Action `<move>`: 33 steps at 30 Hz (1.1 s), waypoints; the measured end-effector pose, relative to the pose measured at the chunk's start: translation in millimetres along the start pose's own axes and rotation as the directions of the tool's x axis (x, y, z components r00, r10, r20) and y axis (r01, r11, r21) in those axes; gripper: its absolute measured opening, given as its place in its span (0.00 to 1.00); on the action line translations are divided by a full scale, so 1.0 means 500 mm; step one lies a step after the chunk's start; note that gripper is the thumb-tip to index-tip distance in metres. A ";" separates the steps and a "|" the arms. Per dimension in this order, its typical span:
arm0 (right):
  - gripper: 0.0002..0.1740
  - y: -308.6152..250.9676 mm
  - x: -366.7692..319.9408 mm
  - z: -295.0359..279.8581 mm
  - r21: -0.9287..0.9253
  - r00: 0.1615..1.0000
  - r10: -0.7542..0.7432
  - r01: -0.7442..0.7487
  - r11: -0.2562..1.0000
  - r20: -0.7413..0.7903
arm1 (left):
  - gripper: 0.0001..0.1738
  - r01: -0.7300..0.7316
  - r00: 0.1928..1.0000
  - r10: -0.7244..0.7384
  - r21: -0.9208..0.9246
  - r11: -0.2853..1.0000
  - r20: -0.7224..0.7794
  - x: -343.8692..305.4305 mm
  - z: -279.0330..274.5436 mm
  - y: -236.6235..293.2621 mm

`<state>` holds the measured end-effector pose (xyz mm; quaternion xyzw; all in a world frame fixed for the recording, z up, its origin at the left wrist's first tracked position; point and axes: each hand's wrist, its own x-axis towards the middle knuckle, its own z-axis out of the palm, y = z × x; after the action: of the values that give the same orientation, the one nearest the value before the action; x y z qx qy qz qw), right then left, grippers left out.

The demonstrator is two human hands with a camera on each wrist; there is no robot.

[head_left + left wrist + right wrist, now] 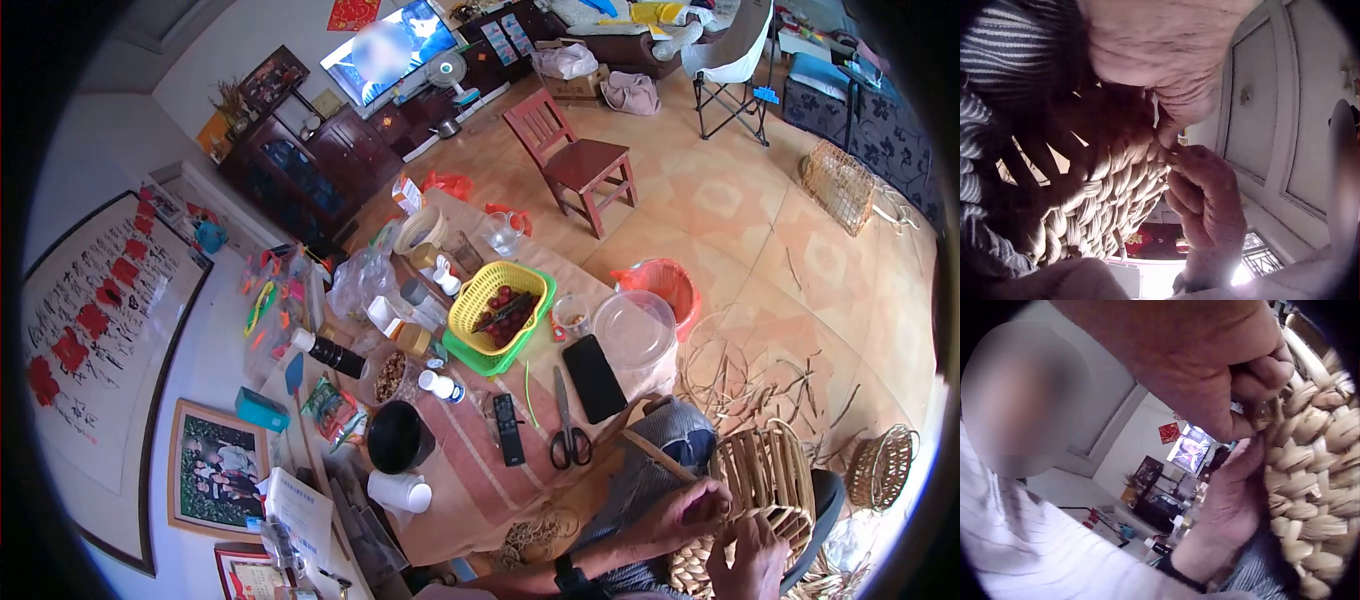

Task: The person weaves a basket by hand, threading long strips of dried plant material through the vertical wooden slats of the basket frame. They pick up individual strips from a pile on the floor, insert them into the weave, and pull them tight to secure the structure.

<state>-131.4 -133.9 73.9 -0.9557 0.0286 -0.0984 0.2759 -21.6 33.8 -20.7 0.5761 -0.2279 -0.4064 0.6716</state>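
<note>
Woven basket [765,460], pale tan plant fibre: thick, rounded plaits packed tightly along one part, stiff flat slats with gaps between along another; held on the lap, beside ribbed grey-blue trousers [615,510]. Plaiting coarse and dry, with knobbly crossings, in the right wrist view. Flat tan strip [657,454], long and narrow, slanting across the lap to the left hand. Left grip [690,508]: fingers bent, drawn in to a close pinch at the basket's edge. Right grip [748,560]: likewise pinched small, thumb and curled fingers on the same edge; exact strand between the fingertips hidden. Both grips close together, fingertips meeting or almost so. Left forearm stretched in from the side, dark wristband [570,578] at the wrist; right hand brought up from below, back of the hand towards the head camera. Alongside: counter [480,490] under a reddish striped cloth, bearing steel scissors [563,420] with dark looped handles, a flat black phone [594,378] and a yellow plastic lattice basket [463,318]. On the tiled floor: a small openwork basket [880,472], rounded, brown.
</note>
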 end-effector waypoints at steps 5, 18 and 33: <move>0.17 0.038 0.003 0.050 -0.027 0.991 0.136 -0.136 0.990 -0.009 | 0.24 -0.150 0.981 0.143 -0.045 0.988 -0.128 0.030 -0.011 -0.049; 0.12 0.021 0.019 -0.020 0.283 0.964 0.179 -0.232 0.931 0.199 | 0.16 -0.174 0.915 0.173 0.029 0.984 -0.364 -0.040 -0.074 0.046; 0.11 0.004 0.026 -0.037 0.221 0.966 0.203 -0.235 0.946 0.160 | 0.12 -0.204 0.896 0.193 0.016 0.979 -0.399 -0.048 -0.055 0.022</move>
<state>-122.6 -146.6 90.2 -0.9109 0.1040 -0.0046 0.3992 -11.0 69.3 -12.8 0.6116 -0.1383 -0.2130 0.7493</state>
